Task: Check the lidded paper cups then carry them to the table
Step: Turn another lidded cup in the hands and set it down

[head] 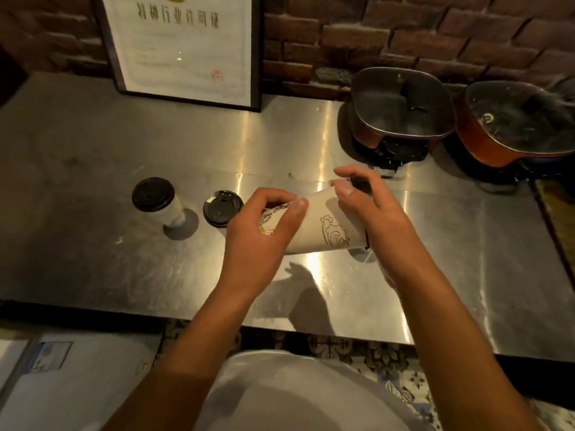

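Note:
I hold a white paper cup [323, 227] with a printed wave drawing on its side above the steel counter, tipped nearly horizontal. My left hand [264, 231] grips its narrow bottom end. My right hand [373, 209] grips the wide end, where the black lid is mostly hidden behind my fingers. Two more lidded paper cups stand upright on the counter to the left: one [155, 197] further left, the other [222, 208] just beside my left hand, its body partly hidden.
The steel counter [93, 244] runs along a brick wall. A framed certificate [183, 48] leans at the back. Two lidded electric pots [401, 107] [519, 122] sit at the back right. White boxes [62, 384] lie on the floor at lower left.

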Action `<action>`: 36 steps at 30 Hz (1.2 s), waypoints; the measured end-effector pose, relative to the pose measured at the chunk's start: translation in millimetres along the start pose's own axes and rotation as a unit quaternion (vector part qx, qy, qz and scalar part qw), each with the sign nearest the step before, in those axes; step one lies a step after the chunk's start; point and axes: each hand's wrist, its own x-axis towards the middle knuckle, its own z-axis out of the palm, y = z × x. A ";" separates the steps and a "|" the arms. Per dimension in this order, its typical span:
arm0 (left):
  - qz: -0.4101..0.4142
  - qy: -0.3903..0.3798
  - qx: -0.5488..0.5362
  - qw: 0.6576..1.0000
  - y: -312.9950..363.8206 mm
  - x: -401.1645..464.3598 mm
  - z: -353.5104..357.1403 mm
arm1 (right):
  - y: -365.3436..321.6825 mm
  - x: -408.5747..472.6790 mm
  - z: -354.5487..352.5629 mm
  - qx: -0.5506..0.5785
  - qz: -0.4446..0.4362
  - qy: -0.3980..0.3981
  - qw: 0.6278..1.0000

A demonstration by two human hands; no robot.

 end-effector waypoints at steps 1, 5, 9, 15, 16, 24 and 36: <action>0.011 -0.011 -0.015 1.000 4.9 1.7 -1.8 | -4.9 -0.6 1.4 0.013 -0.011 0.025 1.000; 0.064 -0.051 -0.071 0.994 19.1 12.3 -24.2 | -28.9 -0.7 19.0 0.085 0.020 0.051 0.995; 0.086 -0.080 -0.052 0.992 16.9 20.9 -57.4 | -39.9 1.3 48.9 0.113 0.056 0.049 0.991; 0.246 -0.086 -0.047 0.964 15.6 27.2 -92.7 | -41.6 -0.4 81.4 0.203 0.073 0.035 0.976; 0.271 -0.078 -0.037 0.959 15.0 27.5 -94.6 | -41.0 -0.6 84.6 0.208 0.080 0.031 0.974; 0.447 -0.115 0.089 0.882 15.5 30.8 -108.4 | -39.4 -2.4 89.4 0.225 0.150 -0.007 0.963; 0.339 -0.010 0.003 0.941 4.5 30.8 -82.1 | -31.3 -4.1 85.4 0.234 0.122 0.033 0.964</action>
